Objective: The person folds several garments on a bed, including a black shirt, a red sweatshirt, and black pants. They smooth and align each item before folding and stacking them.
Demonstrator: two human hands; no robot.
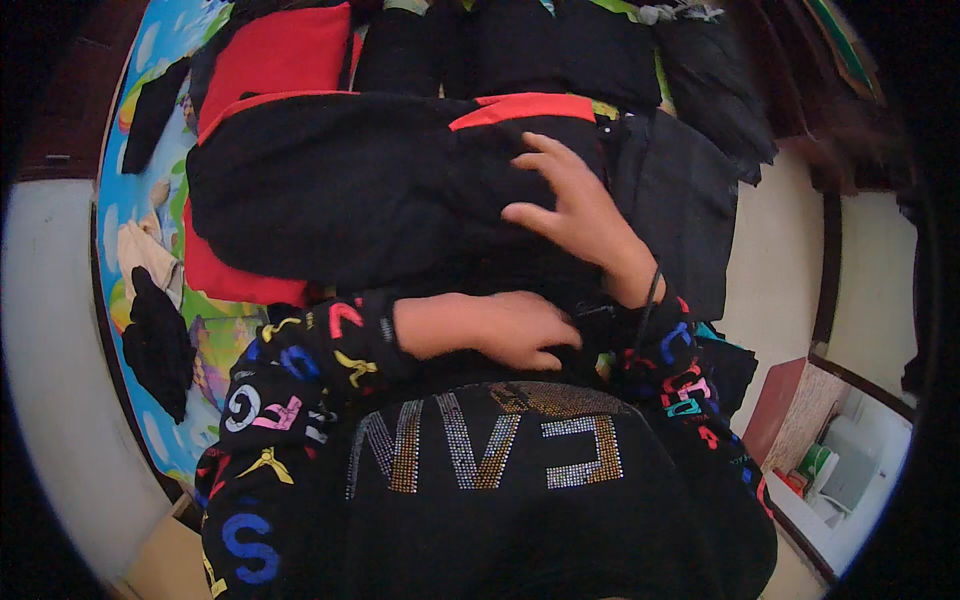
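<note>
A black cloth garment (337, 187) with red-orange edging along its far side lies spread across in front of me. Over its right part, my right hand (581, 202) has its fingers apart, with nothing between them; whether it touches the cloth is unclear. Closer to my body, my left hand (517, 330) reaches rightward across dark cloth at the garment's near edge. Its fingers are bent, and I cannot tell whether they grip any cloth. Red cloth (240, 270) shows under the garment's near left side.
Folded black clothes (510, 52) and a red folded piece (277, 56) line the far side. More black cloth (675, 210) lies right. A black item (157, 345) and a beige garment (146, 247) rest leftward on the colourful patterned sheet (225, 345).
</note>
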